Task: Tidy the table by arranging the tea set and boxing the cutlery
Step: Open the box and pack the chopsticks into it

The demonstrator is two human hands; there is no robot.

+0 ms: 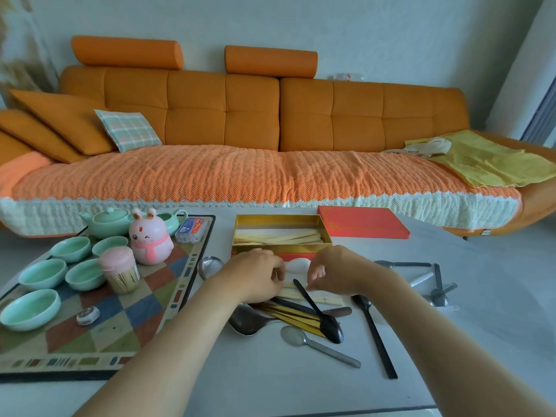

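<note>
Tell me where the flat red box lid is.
Head view: the flat red box lid lies on the grey table, right of the open gold box.

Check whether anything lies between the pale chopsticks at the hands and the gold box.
Yes. A black spoon lies across the pale chopsticks, handle on top of them, and a white spoon sits on the table between them and the gold box's near wall. The box itself is open.
</note>
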